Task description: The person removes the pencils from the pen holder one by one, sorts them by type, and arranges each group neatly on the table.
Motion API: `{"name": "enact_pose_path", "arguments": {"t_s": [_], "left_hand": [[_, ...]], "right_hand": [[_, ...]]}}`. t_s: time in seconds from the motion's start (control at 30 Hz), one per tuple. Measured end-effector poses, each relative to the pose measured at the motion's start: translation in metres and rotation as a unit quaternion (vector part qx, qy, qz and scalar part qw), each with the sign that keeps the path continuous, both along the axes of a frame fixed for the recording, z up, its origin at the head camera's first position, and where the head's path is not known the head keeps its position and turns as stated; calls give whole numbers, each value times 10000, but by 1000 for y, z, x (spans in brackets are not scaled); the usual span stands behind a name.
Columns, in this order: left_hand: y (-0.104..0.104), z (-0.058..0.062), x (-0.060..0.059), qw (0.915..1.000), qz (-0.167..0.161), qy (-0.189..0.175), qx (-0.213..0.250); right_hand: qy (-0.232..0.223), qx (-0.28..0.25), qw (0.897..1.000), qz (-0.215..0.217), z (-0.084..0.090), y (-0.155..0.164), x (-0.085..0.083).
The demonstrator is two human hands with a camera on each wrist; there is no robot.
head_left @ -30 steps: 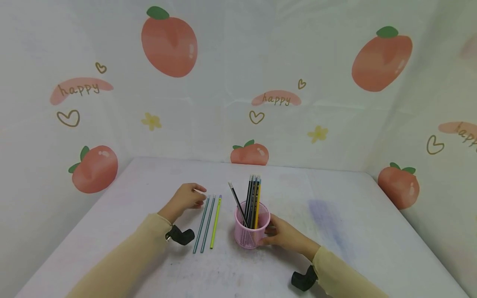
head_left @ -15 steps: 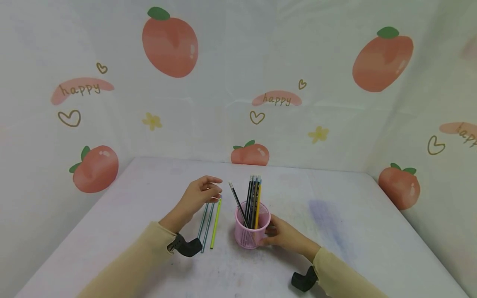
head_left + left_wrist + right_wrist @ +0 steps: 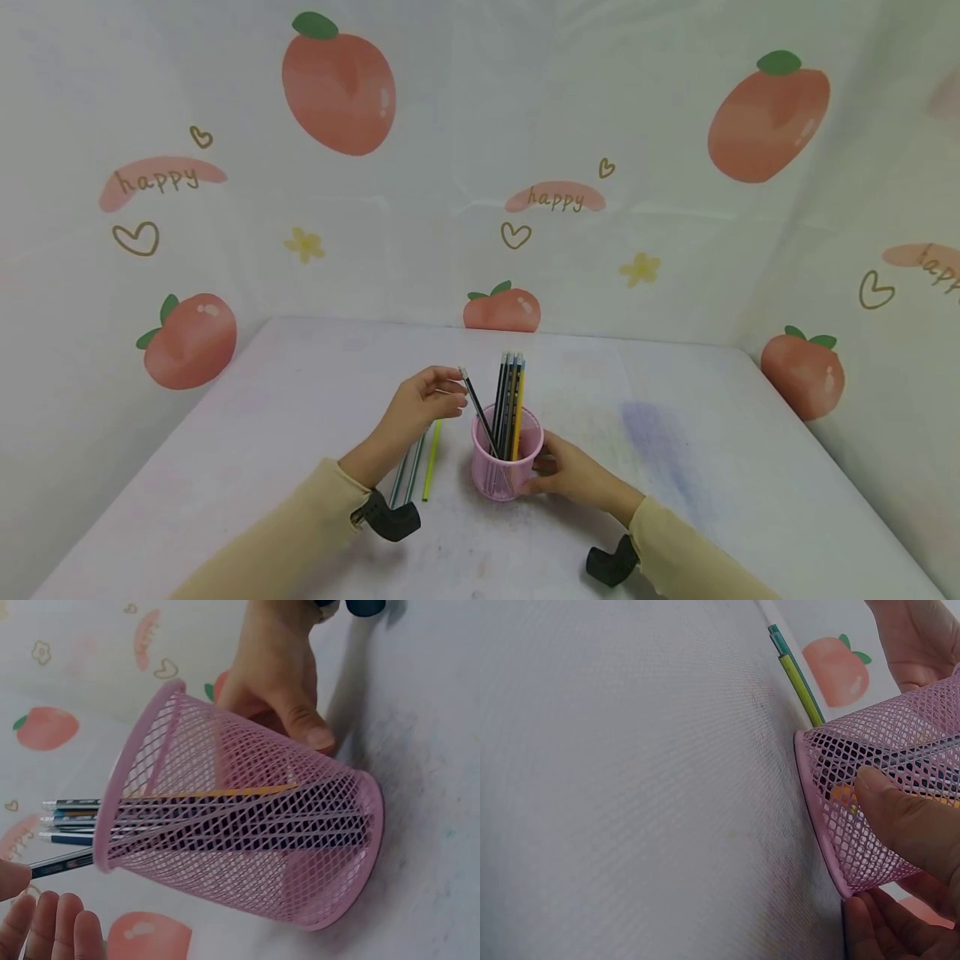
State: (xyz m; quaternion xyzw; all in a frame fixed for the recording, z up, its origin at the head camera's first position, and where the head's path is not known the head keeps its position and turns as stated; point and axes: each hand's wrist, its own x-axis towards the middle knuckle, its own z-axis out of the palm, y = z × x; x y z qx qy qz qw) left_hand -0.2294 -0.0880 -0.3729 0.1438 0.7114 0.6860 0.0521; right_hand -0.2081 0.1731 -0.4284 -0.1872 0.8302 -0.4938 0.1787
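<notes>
A pink mesh pencil cup (image 3: 504, 483) stands on the table with several dark pencils (image 3: 75, 819) and a yellow pencil (image 3: 519, 408) in it. One black pencil (image 3: 474, 397) leans out to the left over the rim. My left hand (image 3: 431, 398) is at this pencil's upper end, its fingers extended and slightly bent. In the left wrist view the thumb overlaps the pencil's end; a firm hold is not visible. Low on the cup's right side, my right hand (image 3: 566, 471) grips it, the thumb (image 3: 900, 814) lying against the mesh.
Left of the cup, two teal pencils (image 3: 415, 468) and a lime-green pencil (image 3: 432, 462) lie on the white table (image 3: 300, 400), partly hidden by the left hand and wrist. A fruit-printed white sheet (image 3: 450, 125) rises behind the table.
My left hand has moved right, passing over the loose pencils to the leaning pencil's top. The right hand and the cup have stayed in place.
</notes>
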Motion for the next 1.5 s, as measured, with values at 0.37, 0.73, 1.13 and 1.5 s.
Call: {"name": "enact_pose_path", "arguments": {"t_s": [0.37, 0.73, 1.13, 1.5], "left_hand": [[12, -8, 0, 9994, -169, 186, -256], [15, -10, 1, 9986, -87, 229, -459], [13, -3, -1, 9993, -44, 360, 84], [-6, 38, -10, 9907, 256, 328, 1292]], "right_hand": [[-60, 31, 10000, -10, 3, -1, 1], [-4, 9, 10000, 64, 2, 0, 0], [-17, 16, 10000, 56, 2, 0, 1], [15, -30, 10000, 73, 0, 1, 0]]}}
